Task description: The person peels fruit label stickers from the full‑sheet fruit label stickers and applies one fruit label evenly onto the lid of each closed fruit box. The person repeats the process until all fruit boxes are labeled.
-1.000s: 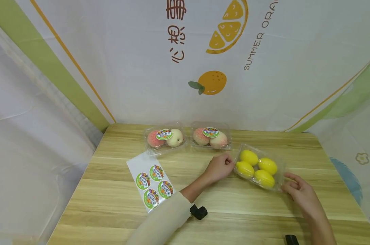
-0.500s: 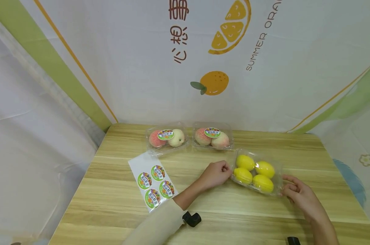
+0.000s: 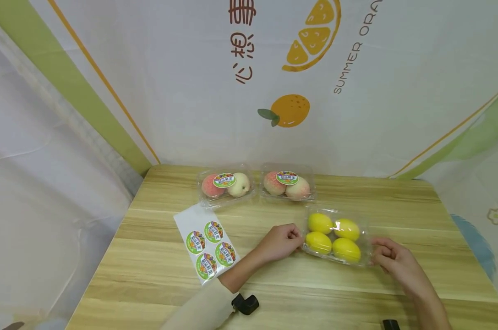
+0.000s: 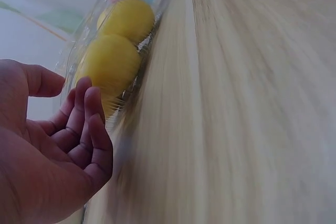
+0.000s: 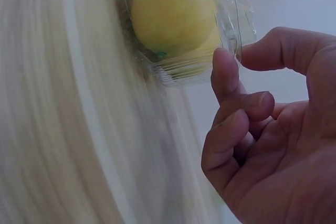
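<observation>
A clear plastic clamshell box (image 3: 365,247) with several yellow lemons (image 3: 346,250) inside is between my two hands in the head view. My left hand (image 3: 281,242) pinches its left end; in the left wrist view the thumb (image 4: 46,82) meets the rim and the other fingers curl beside it. My right hand (image 3: 400,265) pinches the right end. Thumb and index finger (image 5: 226,72) close on the rim in the right wrist view, the other fingers curled below. No round sticker shows on this box's lid.
Two clear boxes of peaches, the left one (image 3: 226,183) and the right one (image 3: 289,182), stand at the table's back edge, each with a round sticker on the lid. A sheet of round stickers (image 3: 191,217) lies left of my left forearm. A printed curtain (image 3: 183,91) hangs behind.
Both hands have moved the lemon box left and nearer to me, and it has turned to lie straighter. The peach boxes and sticker sheet have stayed put; the head view has shifted slightly.
</observation>
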The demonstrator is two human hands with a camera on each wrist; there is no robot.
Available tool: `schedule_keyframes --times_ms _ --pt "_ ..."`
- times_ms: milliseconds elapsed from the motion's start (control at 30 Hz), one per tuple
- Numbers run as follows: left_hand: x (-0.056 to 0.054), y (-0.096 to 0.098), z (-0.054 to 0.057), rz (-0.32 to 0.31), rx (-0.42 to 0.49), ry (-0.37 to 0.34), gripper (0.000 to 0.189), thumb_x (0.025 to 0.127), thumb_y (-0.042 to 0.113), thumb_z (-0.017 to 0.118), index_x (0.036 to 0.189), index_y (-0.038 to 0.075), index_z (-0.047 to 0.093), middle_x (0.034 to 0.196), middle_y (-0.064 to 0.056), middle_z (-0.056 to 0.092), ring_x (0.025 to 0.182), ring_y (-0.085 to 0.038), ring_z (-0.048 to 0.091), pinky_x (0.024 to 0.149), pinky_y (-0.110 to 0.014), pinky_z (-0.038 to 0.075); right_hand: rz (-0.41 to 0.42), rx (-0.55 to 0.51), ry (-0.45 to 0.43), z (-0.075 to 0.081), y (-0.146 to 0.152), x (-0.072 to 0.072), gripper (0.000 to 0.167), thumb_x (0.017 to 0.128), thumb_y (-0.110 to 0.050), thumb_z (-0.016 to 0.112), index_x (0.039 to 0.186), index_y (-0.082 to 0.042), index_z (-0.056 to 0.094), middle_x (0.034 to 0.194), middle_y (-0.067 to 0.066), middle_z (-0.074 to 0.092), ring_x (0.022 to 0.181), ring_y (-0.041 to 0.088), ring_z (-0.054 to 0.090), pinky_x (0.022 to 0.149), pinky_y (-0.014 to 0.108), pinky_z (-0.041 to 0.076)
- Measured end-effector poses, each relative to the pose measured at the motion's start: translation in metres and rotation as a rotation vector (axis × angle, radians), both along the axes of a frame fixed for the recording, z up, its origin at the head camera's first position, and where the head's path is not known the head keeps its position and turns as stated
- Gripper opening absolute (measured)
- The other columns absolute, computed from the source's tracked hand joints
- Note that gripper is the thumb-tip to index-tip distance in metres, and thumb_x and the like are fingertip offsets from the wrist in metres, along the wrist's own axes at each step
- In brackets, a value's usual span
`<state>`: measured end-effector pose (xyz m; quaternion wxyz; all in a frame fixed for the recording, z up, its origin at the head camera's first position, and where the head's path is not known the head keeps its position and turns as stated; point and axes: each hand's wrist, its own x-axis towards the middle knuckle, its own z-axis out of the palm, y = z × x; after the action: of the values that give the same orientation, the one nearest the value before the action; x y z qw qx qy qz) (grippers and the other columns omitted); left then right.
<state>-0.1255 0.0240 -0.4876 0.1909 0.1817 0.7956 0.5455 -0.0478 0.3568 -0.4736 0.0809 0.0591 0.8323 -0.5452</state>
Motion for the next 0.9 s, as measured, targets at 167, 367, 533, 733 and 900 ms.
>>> schedule_keyframes --times_ms 167,367,533,733,900 --pt "0.003 -0.013 0.001 0.011 0.001 0.012 0.013 0.105 0.014 0.068 0.092 0.013 0.072 0.081 0.000 0.075 0.071 -0.010 0.067 0.063 -0.020 0.047 0.037 -0.007 0.037 -0.001 -0.009 -0.005 0.045 0.105 0.004 0.062 0.146 0.018 0.050 0.086 0.003 0.064 0.068 0.011 0.049 0.059 0.031 0.044" --pt "0.005 -0.028 0.002 0.017 -0.004 0.011 0.013 0.105 0.014 0.068 0.093 0.011 0.072 0.081 -0.002 0.075 0.075 -0.020 0.071 0.063 -0.021 0.046 0.064 0.011 0.034 0.000 -0.022 -0.010 0.047 0.105 0.000 0.063 0.148 0.015 0.051 0.088 0.005 0.067 0.076 0.013 0.057 0.067 0.030 0.047" --pt "0.003 -0.042 -0.002 0.017 0.011 0.031 0.013 0.106 0.015 0.067 0.094 0.011 0.072 0.082 -0.001 0.075 0.076 -0.018 0.072 0.066 -0.023 0.049 0.076 0.031 0.031 0.001 -0.034 -0.016 0.048 0.104 -0.001 0.064 0.149 0.014 0.051 0.089 0.007 0.069 0.081 0.016 0.061 0.071 0.029 0.049" --pt "0.000 -0.059 -0.014 0.007 0.043 0.101 0.017 0.108 0.020 0.063 0.096 0.014 0.072 0.082 0.006 0.074 0.074 -0.012 0.071 0.065 -0.026 0.054 0.099 0.040 0.037 0.002 -0.049 -0.024 0.048 0.103 -0.002 0.065 0.148 0.012 0.054 0.088 0.007 0.069 0.084 0.015 0.063 0.078 0.026 0.050" --pt "0.004 -0.072 -0.001 0.054 0.020 0.023 0.014 0.107 0.018 0.068 0.097 0.009 0.073 0.083 0.002 0.075 0.079 -0.020 0.073 0.069 -0.025 0.054 0.110 0.041 0.035 0.003 -0.063 -0.031 0.047 0.102 -0.003 0.065 0.146 0.012 0.056 0.087 0.007 0.066 0.083 0.015 0.062 0.079 0.026 0.050"
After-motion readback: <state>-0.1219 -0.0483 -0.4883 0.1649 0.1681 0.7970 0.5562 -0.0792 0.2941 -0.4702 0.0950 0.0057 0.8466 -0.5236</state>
